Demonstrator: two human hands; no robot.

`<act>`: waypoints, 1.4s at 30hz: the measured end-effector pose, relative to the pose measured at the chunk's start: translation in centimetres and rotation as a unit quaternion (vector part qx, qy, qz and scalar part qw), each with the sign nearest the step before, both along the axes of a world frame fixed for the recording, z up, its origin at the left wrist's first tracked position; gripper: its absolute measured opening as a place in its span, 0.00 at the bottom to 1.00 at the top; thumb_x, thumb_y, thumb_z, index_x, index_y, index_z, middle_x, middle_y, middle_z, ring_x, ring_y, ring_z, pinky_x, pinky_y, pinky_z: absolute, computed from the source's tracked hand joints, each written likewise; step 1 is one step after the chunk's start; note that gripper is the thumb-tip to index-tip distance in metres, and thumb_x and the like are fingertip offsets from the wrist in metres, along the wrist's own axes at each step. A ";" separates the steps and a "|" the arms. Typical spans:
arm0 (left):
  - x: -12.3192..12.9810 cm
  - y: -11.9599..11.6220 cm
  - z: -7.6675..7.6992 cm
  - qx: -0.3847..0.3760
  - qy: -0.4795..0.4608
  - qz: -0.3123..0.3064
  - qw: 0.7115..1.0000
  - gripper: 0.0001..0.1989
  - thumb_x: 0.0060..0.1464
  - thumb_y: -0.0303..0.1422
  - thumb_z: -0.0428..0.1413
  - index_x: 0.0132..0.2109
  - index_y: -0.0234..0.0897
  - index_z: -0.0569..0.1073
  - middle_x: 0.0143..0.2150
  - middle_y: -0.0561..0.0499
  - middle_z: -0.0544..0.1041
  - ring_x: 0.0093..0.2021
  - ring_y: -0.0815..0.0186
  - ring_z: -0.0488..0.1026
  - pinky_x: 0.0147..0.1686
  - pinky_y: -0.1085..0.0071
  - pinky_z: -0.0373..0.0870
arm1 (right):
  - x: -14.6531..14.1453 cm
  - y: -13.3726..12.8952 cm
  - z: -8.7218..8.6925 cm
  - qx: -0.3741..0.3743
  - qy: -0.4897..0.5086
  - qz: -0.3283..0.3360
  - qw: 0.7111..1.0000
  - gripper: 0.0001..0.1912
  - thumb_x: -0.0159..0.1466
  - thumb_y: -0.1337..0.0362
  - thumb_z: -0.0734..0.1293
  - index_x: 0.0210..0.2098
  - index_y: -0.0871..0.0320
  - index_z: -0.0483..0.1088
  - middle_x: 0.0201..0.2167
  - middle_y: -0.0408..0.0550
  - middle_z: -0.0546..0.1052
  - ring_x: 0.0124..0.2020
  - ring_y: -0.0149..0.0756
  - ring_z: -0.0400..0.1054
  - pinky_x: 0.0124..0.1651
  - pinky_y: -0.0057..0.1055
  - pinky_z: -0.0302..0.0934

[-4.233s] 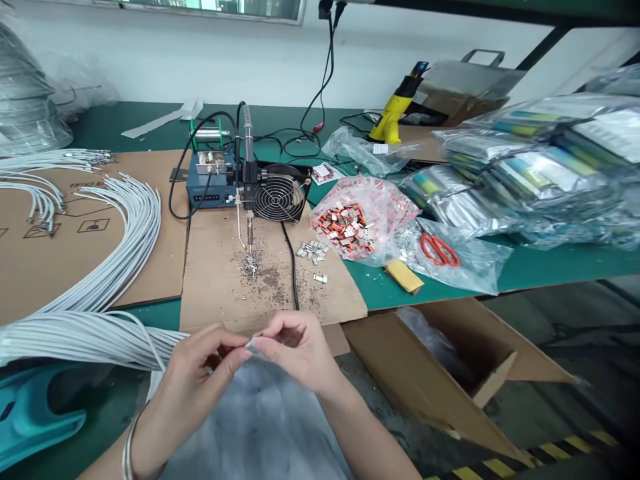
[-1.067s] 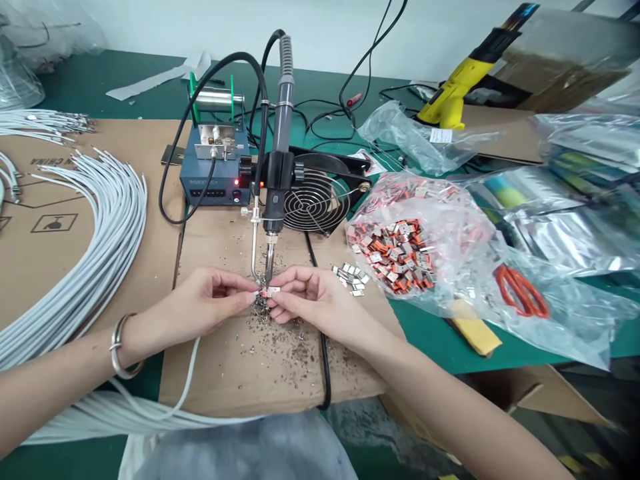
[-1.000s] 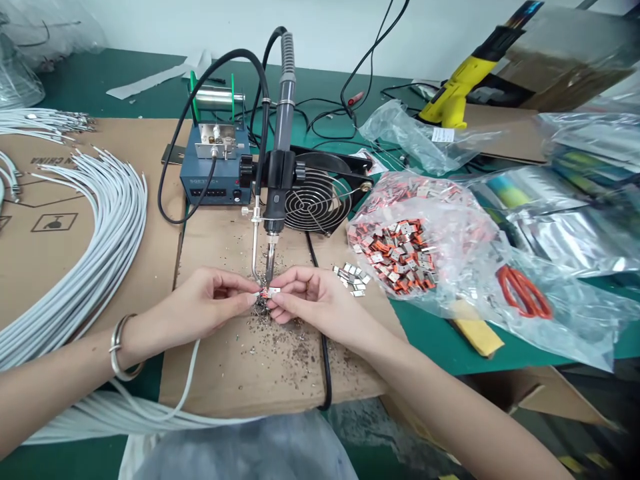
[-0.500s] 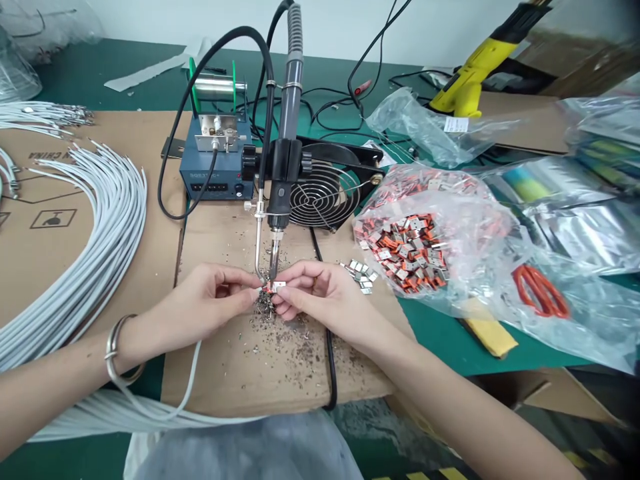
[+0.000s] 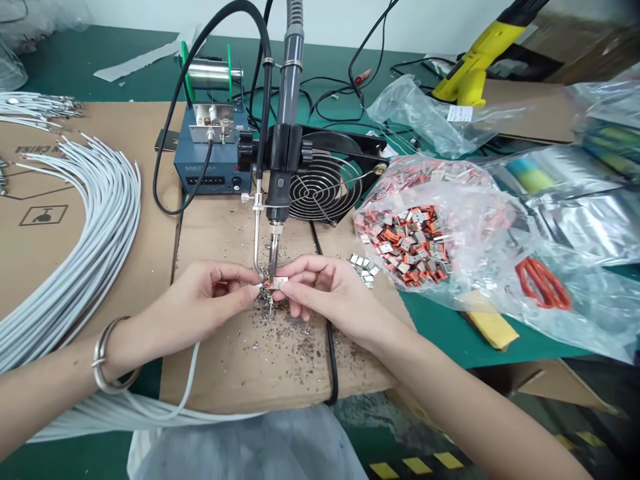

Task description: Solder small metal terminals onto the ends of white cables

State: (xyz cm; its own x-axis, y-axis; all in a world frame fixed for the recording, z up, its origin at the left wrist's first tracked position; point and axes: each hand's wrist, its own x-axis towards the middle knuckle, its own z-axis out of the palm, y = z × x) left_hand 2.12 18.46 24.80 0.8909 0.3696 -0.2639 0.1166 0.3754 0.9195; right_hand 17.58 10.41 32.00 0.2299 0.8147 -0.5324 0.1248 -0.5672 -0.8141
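My left hand point(image 5: 220, 293) pinches the end of a white cable point(image 5: 191, 373), which hangs down from beneath the palm. Between the thumb and fingers of my right hand point(image 5: 320, 287) is a small orange and silver connector point(image 5: 281, 283). The two parts meet right under the tip of an upright soldering iron point(image 5: 273, 257). Beside that tip, on its left, a thin metal feed tube point(image 5: 257, 240) curves down to the same spot. Dark solder crumbs point(image 5: 300, 350) lie on the cardboard point(image 5: 215, 383) beneath my hands.
A blue soldering station point(image 5: 213, 163) with a solder spool point(image 5: 207, 73) stands behind, beside a round fan point(image 5: 325, 190). White cables point(image 5: 117, 220) lie left. A bag of connectors point(image 5: 415, 247), red-handled tool point(image 5: 543, 283) and yellow heat gun point(image 5: 475, 60) are on the right.
The view has shifted slightly, so the bench items sit a little higher in the picture. Both hands keep their grips under the iron tip, with hardly any movement.
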 end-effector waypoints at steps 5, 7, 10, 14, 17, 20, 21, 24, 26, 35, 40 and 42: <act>0.0 0.0 -0.1 0.003 0.003 0.005 1.000 0.11 0.53 0.36 0.52 0.38 0.31 0.71 0.15 0.60 0.55 0.13 0.80 0.49 0.11 0.85 0.47 | -0.1 -0.1 0.0 -0.008 -0.027 0.003 1.000 0.09 0.54 0.67 0.69 0.32 0.65 0.68 0.24 0.46 0.75 0.17 0.20 0.62 0.18 0.16 0.56; 0.1 0.0 -0.1 -0.007 0.014 0.005 1.000 0.12 0.53 0.36 0.52 0.39 0.31 0.71 0.15 0.60 0.56 0.13 0.80 0.50 0.11 0.85 0.47 | -0.1 0.0 0.0 -0.010 -0.035 0.001 0.999 0.09 0.54 0.66 0.69 0.32 0.65 0.68 0.24 0.46 0.75 0.16 0.20 0.62 0.18 0.16 0.55; 0.1 0.0 0.0 -0.027 0.027 0.001 0.999 0.12 0.53 0.36 0.52 0.39 0.31 0.70 0.15 0.60 0.56 0.13 0.79 0.50 0.11 0.85 0.47 | -0.1 0.0 0.0 -0.005 -0.028 0.001 1.000 0.09 0.54 0.66 0.69 0.32 0.65 0.68 0.25 0.47 0.76 0.16 0.20 0.61 0.18 0.16 0.55; 0.0 0.0 0.3 -0.036 0.036 0.001 0.999 0.11 0.53 0.35 0.52 0.39 0.31 0.70 0.14 0.60 0.56 0.13 0.79 0.50 0.10 0.85 0.46 | 0.0 -0.1 0.0 0.011 0.000 0.003 1.000 0.09 0.53 0.67 0.70 0.32 0.65 0.69 0.25 0.47 0.76 0.16 0.18 0.60 0.19 0.15 0.55; 0.0 0.1 0.4 -0.045 0.033 0.000 0.998 0.11 0.53 0.34 0.52 0.39 0.31 0.70 0.14 0.60 0.56 0.12 0.79 0.50 0.10 0.85 0.47 | 0.0 0.0 -0.1 0.018 0.013 0.000 1.000 0.08 0.53 0.67 0.70 0.31 0.65 0.69 0.24 0.47 0.76 0.16 0.19 0.60 0.19 0.15 0.55; 0.0 0.2 0.3 -0.049 0.026 -0.004 0.998 0.11 0.54 0.34 0.52 0.39 0.30 0.70 0.13 0.60 0.56 0.11 0.79 0.50 0.10 0.86 0.47 | -0.1 0.1 0.0 0.022 0.020 -0.003 1.000 0.07 0.53 0.67 0.70 0.30 0.64 0.70 0.24 0.47 0.76 0.17 0.19 0.60 0.19 0.16 0.56; 0.0 0.2 0.2 -0.049 0.026 -0.005 0.998 0.11 0.54 0.34 0.52 0.40 0.30 0.70 0.13 0.60 0.56 0.11 0.79 0.50 0.09 0.86 0.47 | -0.1 0.1 0.0 0.023 0.021 -0.003 1.000 0.07 0.53 0.67 0.70 0.30 0.63 0.70 0.25 0.47 0.76 0.17 0.19 0.60 0.19 0.16 0.56; -0.1 0.2 0.2 -0.051 0.029 -0.002 0.998 0.10 0.53 0.34 0.52 0.40 0.30 0.70 0.13 0.60 0.57 0.11 0.79 0.51 0.09 0.86 0.47 | -0.2 0.1 0.1 0.023 0.019 -0.007 1.000 0.07 0.53 0.67 0.70 0.30 0.64 0.70 0.25 0.47 0.76 0.17 0.19 0.60 0.19 0.16 0.56; -0.1 0.2 0.3 -0.052 0.028 -0.001 0.998 0.10 0.53 0.33 0.52 0.40 0.30 0.70 0.13 0.60 0.57 0.11 0.79 0.51 0.09 0.86 0.47 | -0.2 0.1 0.1 0.025 0.019 -0.012 0.999 0.07 0.53 0.68 0.70 0.30 0.64 0.70 0.25 0.48 0.76 0.17 0.19 0.60 0.19 0.16 0.56; 0.1 0.2 0.0 -0.022 0.046 -0.002 0.999 0.10 0.54 0.34 0.52 0.40 0.31 0.70 0.14 0.60 0.58 0.11 0.79 0.52 0.10 0.85 0.49 | -0.2 0.1 -0.2 0.023 -0.019 0.000 1.000 0.06 0.53 0.69 0.69 0.30 0.64 0.69 0.24 0.46 0.76 0.16 0.19 0.59 0.19 0.15 0.57; 0.2 0.1 0.0 -0.015 0.039 -0.004 0.999 0.10 0.54 0.34 0.52 0.40 0.31 0.69 0.14 0.60 0.59 0.12 0.79 0.53 0.10 0.85 0.50 | -0.2 0.1 -0.1 0.014 -0.029 0.001 0.999 0.07 0.53 0.68 0.69 0.31 0.64 0.69 0.24 0.47 0.76 0.16 0.20 0.59 0.19 0.17 0.56; 0.0 0.1 -0.1 -0.011 0.034 -0.008 0.999 0.11 0.54 0.35 0.52 0.40 0.31 0.69 0.14 0.60 0.58 0.12 0.79 0.53 0.11 0.85 0.49 | -0.2 0.1 -0.2 0.012 -0.034 0.000 0.999 0.07 0.53 0.68 0.68 0.31 0.64 0.69 0.24 0.46 0.76 0.16 0.20 0.59 0.18 0.18 0.56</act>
State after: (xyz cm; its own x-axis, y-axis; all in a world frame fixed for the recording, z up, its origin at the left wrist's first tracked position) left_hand 2.15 18.56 24.70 0.8761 0.3495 -0.3320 0.1841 0.3939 0.9005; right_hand 17.34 10.50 31.85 0.2647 0.8275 -0.4951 0.1814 -0.5470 -0.8173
